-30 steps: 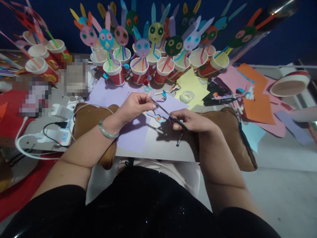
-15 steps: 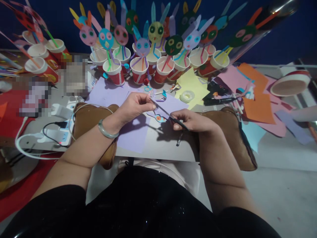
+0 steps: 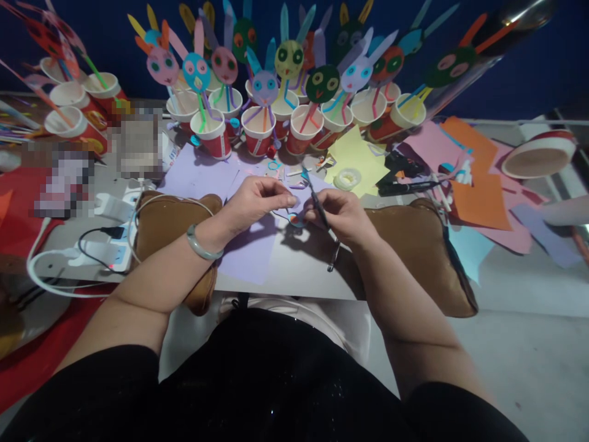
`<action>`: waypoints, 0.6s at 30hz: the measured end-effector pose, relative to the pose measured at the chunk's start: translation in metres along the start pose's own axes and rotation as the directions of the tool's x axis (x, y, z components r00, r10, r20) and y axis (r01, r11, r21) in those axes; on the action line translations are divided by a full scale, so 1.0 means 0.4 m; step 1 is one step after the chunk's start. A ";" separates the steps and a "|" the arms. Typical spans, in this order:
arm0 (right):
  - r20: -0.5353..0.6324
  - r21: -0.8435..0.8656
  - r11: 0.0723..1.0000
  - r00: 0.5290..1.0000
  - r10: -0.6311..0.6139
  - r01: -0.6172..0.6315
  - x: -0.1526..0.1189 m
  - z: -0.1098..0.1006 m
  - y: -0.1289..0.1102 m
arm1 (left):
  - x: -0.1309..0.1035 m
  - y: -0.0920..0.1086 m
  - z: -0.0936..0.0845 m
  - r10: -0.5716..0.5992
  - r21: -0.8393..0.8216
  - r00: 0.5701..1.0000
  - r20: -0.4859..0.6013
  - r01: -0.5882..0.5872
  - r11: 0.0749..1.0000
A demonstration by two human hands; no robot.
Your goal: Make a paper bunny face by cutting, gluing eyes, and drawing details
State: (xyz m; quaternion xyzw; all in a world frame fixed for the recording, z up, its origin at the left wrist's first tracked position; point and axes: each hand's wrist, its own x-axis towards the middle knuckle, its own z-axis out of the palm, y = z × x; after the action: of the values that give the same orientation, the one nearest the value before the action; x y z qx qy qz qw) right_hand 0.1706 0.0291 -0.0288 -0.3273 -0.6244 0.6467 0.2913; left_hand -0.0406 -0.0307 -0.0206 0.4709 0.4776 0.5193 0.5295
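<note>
My left hand point(image 3: 264, 196), with a pale bangle on its wrist, is closed in a pinch above the purple paper point(image 3: 246, 258). Whatever sits between thumb and forefinger is too small to make out. Across from it, my right hand point(image 3: 338, 215) is wrapped round a slim dark pointed tool point(image 3: 317, 201), its tip aimed away from me. Its exact kind is unclear. Below both hands shows a small round blue and orange paper cut-out point(image 3: 295, 219), partly hidden by fingers. A small metal object point(image 3: 332, 261) lies near the table's front edge.
Red and white paper cups point(image 3: 258, 132) with paper rabbit heads on straws line the back. A tape roll point(image 3: 347, 178) rests on yellow paper point(image 3: 363, 156). Brown cushions point(image 3: 418, 252) lie either side. Left are a power strip point(image 3: 122, 248) and cables; right, coloured paper point(image 3: 483, 202).
My left hand has come off the tool's tip and shifted slightly right. My right hand has turned the tool more upright, its tip now pointing away from me.
</note>
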 end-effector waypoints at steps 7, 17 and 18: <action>-0.152 -0.007 0.999 0.987 -0.049 0.048 -0.003 0.044 0.026 | -0.010 0.003 0.032 -0.048 -0.040 0.998 0.029 0.049 0.998; -0.144 0.059 0.998 0.989 -0.013 0.022 -0.005 0.049 0.018 | -0.008 -0.007 0.030 -0.049 0.001 0.998 0.048 0.049 0.999; -0.144 0.072 0.997 0.990 -0.008 0.019 -0.004 0.048 0.018 | -0.007 -0.007 0.029 -0.054 0.009 0.997 0.059 0.054 0.999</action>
State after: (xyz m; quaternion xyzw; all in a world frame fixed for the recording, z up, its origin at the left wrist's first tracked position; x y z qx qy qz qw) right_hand 0.1566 0.0157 -0.0359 -0.3580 -0.5797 0.6419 0.3517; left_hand -0.0287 -0.0337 -0.0223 0.4750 0.4762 0.4889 0.5555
